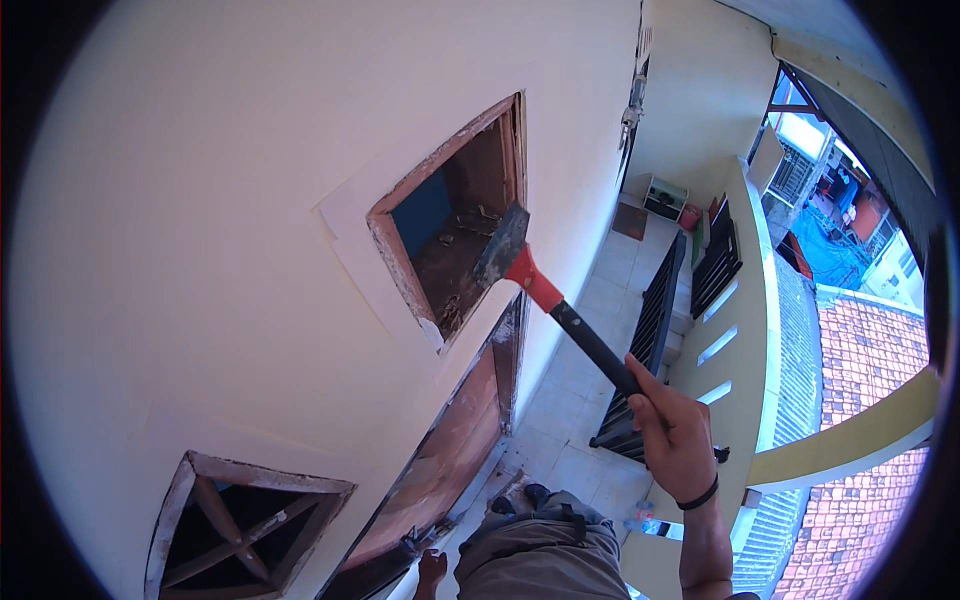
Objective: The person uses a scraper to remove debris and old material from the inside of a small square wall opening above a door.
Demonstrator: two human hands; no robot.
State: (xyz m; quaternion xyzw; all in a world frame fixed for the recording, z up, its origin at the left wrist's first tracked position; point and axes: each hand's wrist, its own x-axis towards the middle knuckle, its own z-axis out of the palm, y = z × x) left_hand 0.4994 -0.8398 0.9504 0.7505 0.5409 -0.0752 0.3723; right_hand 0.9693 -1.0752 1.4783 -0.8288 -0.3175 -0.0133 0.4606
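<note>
My right hand [675, 430] is wrapped round the black handle of a long scraper [585, 335] with a red neck. Its wide, dirty blade [503, 245] is held at the right side of a square wall opening [393, 250]; whether it touches the frame I cannot tell. The opening's brown wooden frame is worn, with pale patches along its edge. Loose flakes [470, 228] lie inside on the ledge. Low in the picture, my left hand [431, 570] is small and curled beside the lower part of a door frame; what it grips, if anything, is unclear.
A second opening [240, 540] with crossed wooden bars sits at lower left. Below the first opening is a brown door [440, 465]. Black metal railings [655, 330] stand on the tiled floor [560, 410] by a low balcony wall [745, 350]. Tiled roofs [865, 350] lie beyond.
</note>
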